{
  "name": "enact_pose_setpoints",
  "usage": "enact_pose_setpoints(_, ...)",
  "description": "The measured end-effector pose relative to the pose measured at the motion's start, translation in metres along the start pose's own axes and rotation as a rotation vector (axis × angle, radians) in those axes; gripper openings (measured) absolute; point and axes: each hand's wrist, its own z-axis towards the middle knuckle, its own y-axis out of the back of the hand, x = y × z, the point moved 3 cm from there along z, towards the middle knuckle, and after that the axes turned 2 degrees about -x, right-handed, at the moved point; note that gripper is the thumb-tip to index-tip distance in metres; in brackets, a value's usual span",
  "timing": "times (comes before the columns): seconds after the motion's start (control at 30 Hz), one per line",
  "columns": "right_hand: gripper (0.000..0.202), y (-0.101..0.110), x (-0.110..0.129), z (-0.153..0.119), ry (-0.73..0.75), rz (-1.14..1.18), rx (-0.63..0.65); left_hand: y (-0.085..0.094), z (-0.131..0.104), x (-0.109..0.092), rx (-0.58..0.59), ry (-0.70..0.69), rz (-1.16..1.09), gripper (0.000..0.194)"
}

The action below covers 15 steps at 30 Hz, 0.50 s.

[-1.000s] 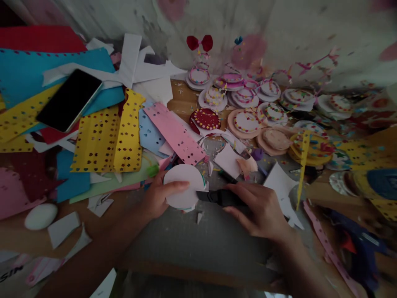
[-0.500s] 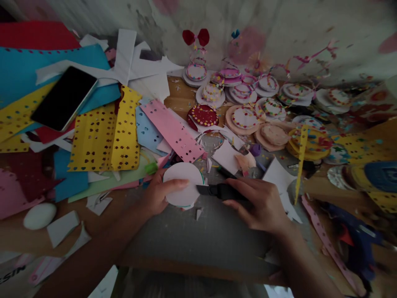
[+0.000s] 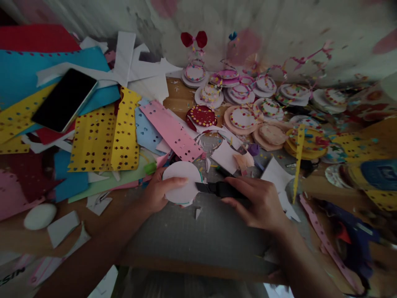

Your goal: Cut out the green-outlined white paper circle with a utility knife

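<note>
My left hand [image 3: 156,190] grips a white foam disc [image 3: 182,189], its thumb lying flat across the top face. A thin green line shows along part of the disc's rim. In my right hand [image 3: 262,203] is a black utility knife [image 3: 226,189], blade out and pointing left. The blade's tip meets the disc's right edge; whether it is cutting in, I cannot tell. Both hands are just above a grey cutting mat [image 3: 180,240]. A small white scrap [image 3: 198,212] lies beneath the disc.
Coloured foam sheets and a phone [image 3: 65,99] cover the left side. Several small decorated hats [image 3: 240,118] stand along the wall. At right lie a blue glue gun [image 3: 347,236] and a yellow strip [image 3: 298,161]. A white egg-shaped piece [image 3: 40,216] rests at left.
Very little differs. The knife has shifted slightly left and up at the disc's edge, and the whole view has moved a touch. Both grips are unchanged.
</note>
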Motion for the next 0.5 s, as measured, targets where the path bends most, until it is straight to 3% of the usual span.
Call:
enact_pose_setpoints(0.3, 0.036, 0.0, -0.001, 0.0, -0.032, -0.016, -0.01, 0.001, 0.0, -0.001, -0.001, 0.004, 0.034, 0.028)
enact_pose_setpoints(0.5, 0.032, 0.008, -0.011, 0.001, -0.125, -0.052, -0.116, 0.001, -0.004, 0.004, 0.071, 0.043, 0.055, 0.03)
